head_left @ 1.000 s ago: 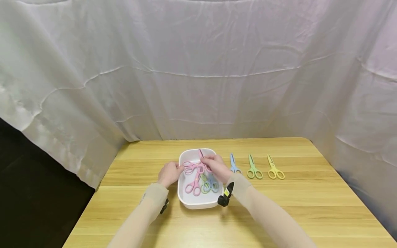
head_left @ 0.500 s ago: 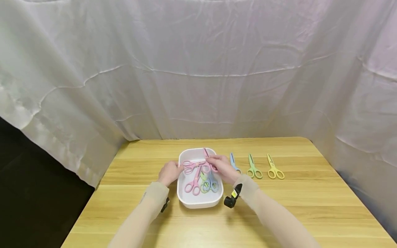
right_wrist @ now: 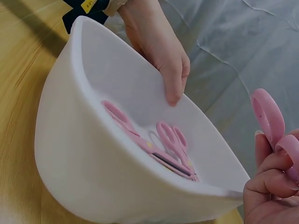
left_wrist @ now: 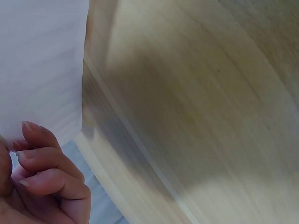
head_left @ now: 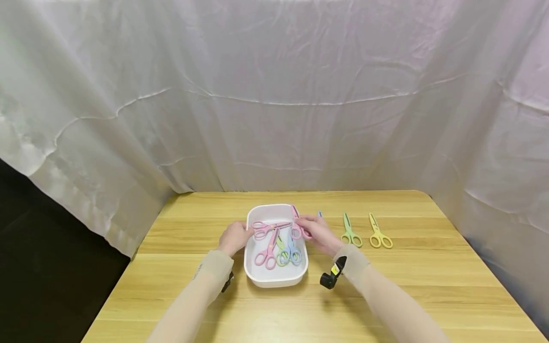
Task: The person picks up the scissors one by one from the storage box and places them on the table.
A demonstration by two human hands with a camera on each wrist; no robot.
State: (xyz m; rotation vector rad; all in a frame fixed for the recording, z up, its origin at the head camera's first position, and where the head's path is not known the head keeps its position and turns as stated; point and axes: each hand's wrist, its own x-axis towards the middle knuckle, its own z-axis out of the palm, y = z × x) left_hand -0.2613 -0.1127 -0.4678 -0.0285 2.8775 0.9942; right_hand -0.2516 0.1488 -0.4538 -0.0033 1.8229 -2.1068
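Note:
A white plastic bin (head_left: 276, 283) stands on the table, and my left hand (head_left: 233, 238) grips its left rim with the thumb over the edge. In my right hand (head_left: 320, 234) I hold a pair of pink scissors (head_left: 295, 213) over the bin's right rim, blades pointing away. The right wrist view shows their pink handle loops (right_wrist: 271, 114) beside curled fingers. Inside the bin lie two pink scissors (head_left: 270, 250), with green scissors (head_left: 280, 244) and blue scissors (head_left: 294, 255) partly overlapping. The left wrist view shows curled fingers (left_wrist: 53, 168) below the bin's outer wall.
To the right on the wooden table (head_left: 429, 286) lie green scissors (head_left: 350, 233) and yellow scissors (head_left: 378, 233), side by side. Another pair of blue scissors (head_left: 319, 214) is mostly hidden by my right hand. A pale curtain (head_left: 291, 143) hangs behind the table.
My right hand has moved right with the pink scissors, from over the bin's middle to its right rim. The left hand stays at the left rim.

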